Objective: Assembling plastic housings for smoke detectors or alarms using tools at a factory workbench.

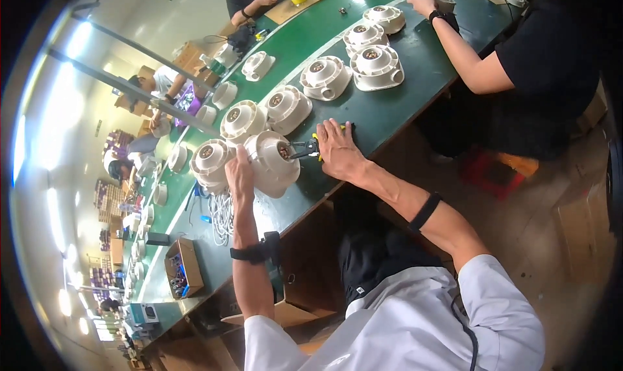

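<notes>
My left hand [241,175] is closed on the edge of a round white plastic housing [276,176], which is tilted up at the table's near edge. Copper-coloured bits show in the dark hub at its centre. In my right hand [339,152] is a pair of pliers [302,150] with yellow and black handles. The jaws reach to the hub of the tilted housing; whether they grip anything there is too small to tell. Another white housing [209,160] sits just left of my left hand, and a third [243,121] stands behind it.
Several similar housings [324,78] stand along the green table [383,115]. White cable [221,218] and a cardboard box of small parts [183,267] lie to the left. A person in black [545,66] works at the right; others sit across the conveyor belt [295,43].
</notes>
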The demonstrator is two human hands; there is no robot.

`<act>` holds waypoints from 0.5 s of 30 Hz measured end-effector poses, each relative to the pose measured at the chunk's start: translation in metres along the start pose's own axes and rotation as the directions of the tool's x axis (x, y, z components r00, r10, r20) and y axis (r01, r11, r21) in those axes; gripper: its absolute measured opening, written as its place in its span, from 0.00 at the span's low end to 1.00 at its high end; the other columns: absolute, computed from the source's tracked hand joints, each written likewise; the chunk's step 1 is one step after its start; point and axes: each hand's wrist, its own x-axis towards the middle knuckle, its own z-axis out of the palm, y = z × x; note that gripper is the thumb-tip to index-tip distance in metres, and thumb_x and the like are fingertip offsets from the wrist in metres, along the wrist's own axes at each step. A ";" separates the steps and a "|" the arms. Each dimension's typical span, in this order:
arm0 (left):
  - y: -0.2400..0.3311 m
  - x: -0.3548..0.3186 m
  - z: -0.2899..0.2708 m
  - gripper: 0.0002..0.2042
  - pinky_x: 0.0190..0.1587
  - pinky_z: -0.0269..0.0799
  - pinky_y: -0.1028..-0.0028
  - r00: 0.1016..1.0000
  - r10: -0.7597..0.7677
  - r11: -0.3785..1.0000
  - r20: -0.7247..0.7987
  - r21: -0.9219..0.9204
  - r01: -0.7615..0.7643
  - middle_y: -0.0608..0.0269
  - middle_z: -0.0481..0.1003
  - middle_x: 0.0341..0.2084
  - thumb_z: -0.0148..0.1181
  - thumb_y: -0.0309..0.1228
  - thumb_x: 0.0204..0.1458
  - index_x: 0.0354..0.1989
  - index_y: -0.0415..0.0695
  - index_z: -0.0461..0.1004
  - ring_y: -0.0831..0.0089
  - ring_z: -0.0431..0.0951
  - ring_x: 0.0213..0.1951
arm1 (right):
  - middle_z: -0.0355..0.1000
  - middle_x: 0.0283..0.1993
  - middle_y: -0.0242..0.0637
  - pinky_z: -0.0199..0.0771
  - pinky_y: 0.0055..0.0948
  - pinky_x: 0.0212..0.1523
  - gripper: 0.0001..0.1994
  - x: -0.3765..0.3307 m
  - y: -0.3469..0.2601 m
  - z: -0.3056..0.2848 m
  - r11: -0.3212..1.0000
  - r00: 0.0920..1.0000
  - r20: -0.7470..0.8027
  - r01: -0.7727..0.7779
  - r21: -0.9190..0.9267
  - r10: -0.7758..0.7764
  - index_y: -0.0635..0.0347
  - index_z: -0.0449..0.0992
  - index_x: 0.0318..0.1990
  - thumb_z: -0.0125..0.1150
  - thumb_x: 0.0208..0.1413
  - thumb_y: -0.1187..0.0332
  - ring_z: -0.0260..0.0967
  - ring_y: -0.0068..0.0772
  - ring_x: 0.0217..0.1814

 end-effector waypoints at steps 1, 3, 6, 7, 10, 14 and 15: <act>0.002 -0.002 0.002 0.29 0.30 0.63 0.66 1.000 0.021 1.000 -0.009 0.022 -0.020 0.59 0.69 0.16 0.44 0.50 0.59 0.25 0.31 0.73 0.70 0.66 0.23 | 0.53 0.60 0.62 0.43 0.66 0.64 0.30 0.000 -0.003 0.000 1.000 1.000 -0.020 -0.004 0.023 0.004 0.79 0.54 0.59 0.49 0.49 0.70 0.46 0.61 0.68; 0.013 -0.012 0.005 0.30 0.31 0.63 0.65 0.999 0.033 0.996 -0.023 0.090 -0.030 0.55 0.70 0.16 0.43 0.51 0.59 0.25 0.30 0.72 0.68 0.67 0.23 | 0.53 0.60 0.62 0.42 0.66 0.64 0.30 0.000 -0.007 0.004 0.999 0.999 -0.042 -0.011 0.044 0.012 0.79 0.54 0.59 0.49 0.49 0.69 0.46 0.60 0.68; 0.022 -0.018 0.013 0.32 0.33 0.64 0.61 0.998 0.034 0.985 -0.054 0.172 -0.025 0.46 0.71 0.17 0.42 0.52 0.58 0.23 0.27 0.71 0.62 0.70 0.23 | 0.55 0.59 0.63 0.42 0.64 0.65 0.28 -0.002 -0.007 0.010 0.997 0.997 -0.069 -0.030 -0.070 0.025 0.79 0.56 0.57 0.50 0.50 0.69 0.47 0.61 0.68; 0.027 -0.019 0.013 0.32 0.34 0.64 0.61 0.999 0.027 0.980 -0.029 0.200 -0.021 0.45 0.71 0.17 0.42 0.52 0.58 0.23 0.27 0.72 0.62 0.70 0.24 | 0.57 0.55 0.62 0.43 0.62 0.66 0.26 -0.001 -0.005 0.011 0.998 0.997 -0.078 0.007 -0.055 -0.011 0.78 0.58 0.55 0.50 0.49 0.69 0.50 0.60 0.65; 0.028 -0.023 0.014 0.32 0.32 0.64 0.57 0.998 0.055 0.973 -0.035 0.228 -0.046 0.42 0.70 0.15 0.40 0.49 0.59 0.21 0.27 0.71 0.57 0.70 0.21 | 0.61 0.48 0.59 0.47 0.55 0.65 0.22 0.001 -0.003 0.006 0.998 0.995 -0.082 0.056 0.003 -0.055 0.76 0.62 0.50 0.50 0.47 0.70 0.56 0.56 0.58; 0.026 -0.019 0.014 0.33 0.37 0.64 0.57 0.998 0.011 0.969 -0.063 0.246 0.005 0.42 0.73 0.19 0.41 0.53 0.58 0.24 0.28 0.72 0.54 0.72 0.25 | 0.64 0.39 0.51 0.58 0.44 0.56 0.17 0.004 0.000 0.004 0.996 0.988 -0.127 0.089 -0.003 -0.088 0.71 0.67 0.42 0.51 0.43 0.71 0.62 0.46 0.45; 0.026 -0.018 0.013 0.33 0.37 0.64 0.57 0.998 -0.004 0.962 -0.065 0.272 0.022 0.41 0.73 0.20 0.41 0.53 0.58 0.25 0.27 0.73 0.54 0.72 0.26 | 0.64 0.39 0.51 0.58 0.44 0.56 0.17 0.005 0.000 0.006 0.996 0.988 -0.124 0.089 0.000 -0.088 0.71 0.67 0.42 0.51 0.43 0.71 0.62 0.46 0.45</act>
